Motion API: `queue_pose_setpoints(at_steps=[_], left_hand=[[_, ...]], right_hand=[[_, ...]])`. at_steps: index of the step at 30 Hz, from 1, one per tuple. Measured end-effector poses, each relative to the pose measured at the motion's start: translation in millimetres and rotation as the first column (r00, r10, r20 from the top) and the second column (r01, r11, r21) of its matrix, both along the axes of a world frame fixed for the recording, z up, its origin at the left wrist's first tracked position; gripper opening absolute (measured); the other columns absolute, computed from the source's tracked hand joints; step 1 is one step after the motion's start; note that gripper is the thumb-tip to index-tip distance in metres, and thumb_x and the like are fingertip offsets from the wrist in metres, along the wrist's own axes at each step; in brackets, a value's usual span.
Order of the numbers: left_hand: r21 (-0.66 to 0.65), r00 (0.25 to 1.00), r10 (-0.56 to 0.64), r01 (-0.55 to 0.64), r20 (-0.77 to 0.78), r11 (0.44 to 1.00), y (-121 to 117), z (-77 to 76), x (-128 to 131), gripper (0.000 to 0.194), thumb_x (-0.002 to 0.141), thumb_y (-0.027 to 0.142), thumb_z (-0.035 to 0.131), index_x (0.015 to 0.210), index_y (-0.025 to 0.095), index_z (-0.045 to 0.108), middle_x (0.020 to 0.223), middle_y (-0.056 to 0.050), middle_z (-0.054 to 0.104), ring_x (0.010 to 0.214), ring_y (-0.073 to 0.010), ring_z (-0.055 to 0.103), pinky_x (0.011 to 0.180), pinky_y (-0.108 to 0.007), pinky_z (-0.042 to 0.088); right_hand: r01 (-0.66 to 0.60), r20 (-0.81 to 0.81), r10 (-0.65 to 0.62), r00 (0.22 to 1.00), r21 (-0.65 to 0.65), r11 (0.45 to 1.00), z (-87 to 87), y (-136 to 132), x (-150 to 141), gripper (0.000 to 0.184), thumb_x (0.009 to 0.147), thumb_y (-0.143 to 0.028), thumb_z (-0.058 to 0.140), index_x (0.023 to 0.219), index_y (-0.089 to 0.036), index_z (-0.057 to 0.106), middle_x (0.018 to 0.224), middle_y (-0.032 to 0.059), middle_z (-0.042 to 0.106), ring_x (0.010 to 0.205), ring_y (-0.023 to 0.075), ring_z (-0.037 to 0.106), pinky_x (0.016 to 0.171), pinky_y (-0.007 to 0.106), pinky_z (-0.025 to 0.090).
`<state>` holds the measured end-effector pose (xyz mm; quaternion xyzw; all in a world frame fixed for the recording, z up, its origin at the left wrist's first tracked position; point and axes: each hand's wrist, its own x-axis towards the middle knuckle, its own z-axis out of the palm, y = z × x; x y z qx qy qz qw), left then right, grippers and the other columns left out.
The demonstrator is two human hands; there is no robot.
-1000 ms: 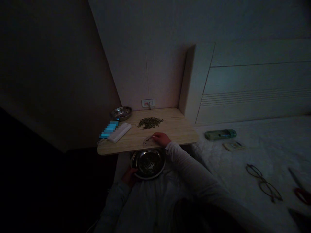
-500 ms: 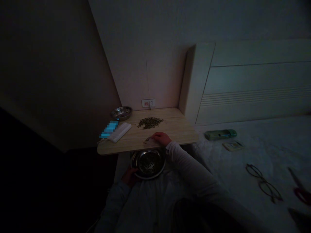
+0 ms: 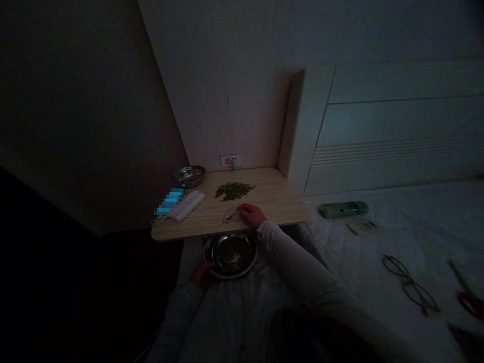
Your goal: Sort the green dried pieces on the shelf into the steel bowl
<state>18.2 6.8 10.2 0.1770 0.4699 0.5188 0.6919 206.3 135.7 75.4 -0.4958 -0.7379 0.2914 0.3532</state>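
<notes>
My left hand (image 3: pixel 202 275) is closed on the near-left rim of a shiny metal bowl (image 3: pixel 252 259), below the table's front edge. Small dark grains (image 3: pixel 231 254) lie in the bowl. Over the table, my right hand (image 3: pixel 251 215) pinches a thin, clear, plastic-looking piece (image 3: pixel 231 214); its exact kind is hard to make out in the dim light. A few grains lie by this piece, near the front edge. Farther back, a loose pile of dark green-brown grains (image 3: pixel 233 191) is spread on the wooden table (image 3: pixel 280 196).
A second metal bowl (image 3: pixel 189 176) stands at the table's back left, with a lit phone (image 3: pixel 170 201) and a white power strip (image 3: pixel 187 205) nearby. On the bed at right lie a green bottle-like case (image 3: pixel 343 209), a pale flat device (image 3: pixel 363 227), glasses (image 3: pixel 410 285) and red-handled scissors (image 3: pixel 469 300).
The clear piece in my right hand has shifted and turned slightly, and its outline shows more plainly against the table. My left hand and the bowl have stayed in place.
</notes>
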Motion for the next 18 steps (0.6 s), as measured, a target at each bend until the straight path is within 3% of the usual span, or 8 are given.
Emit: queue_pose_setpoints(at_steps=[11,18], left_hand=[[0.05,1.0,0.016,-0.015,-0.007,0.999,-3,5.6,4,0.046,0.053,0.006,0.054,0.096,0.02,0.047,0.069,0.0,0.064,0.067,-0.0207,0.059,0.057,-0.033,0.045],[-0.043,1.0,0.012,-0.013,-0.026,0.999,-3,7.6,3,0.043,0.052,0.006,0.053,0.093,0.019,0.051,0.064,-0.001,0.064,0.067,-0.0221,0.059,0.055,-0.032,0.044]], right_hand=[[0.003,-0.024,-0.003,1.0,-0.019,1.0,2.2,-1,0,0.021,0.069,-0.021,0.041,0.079,-0.017,0.058,0.077,0.0009,0.059,0.072,0.0113,0.049,0.07,0.023,0.037],[-0.033,-0.015,0.032,0.999,-0.045,0.998,1.4,-1,0,0.021,0.068,-0.023,0.043,0.08,-0.018,0.06,0.077,0.0005,0.059,0.072,0.0113,0.05,0.069,0.023,0.038]])
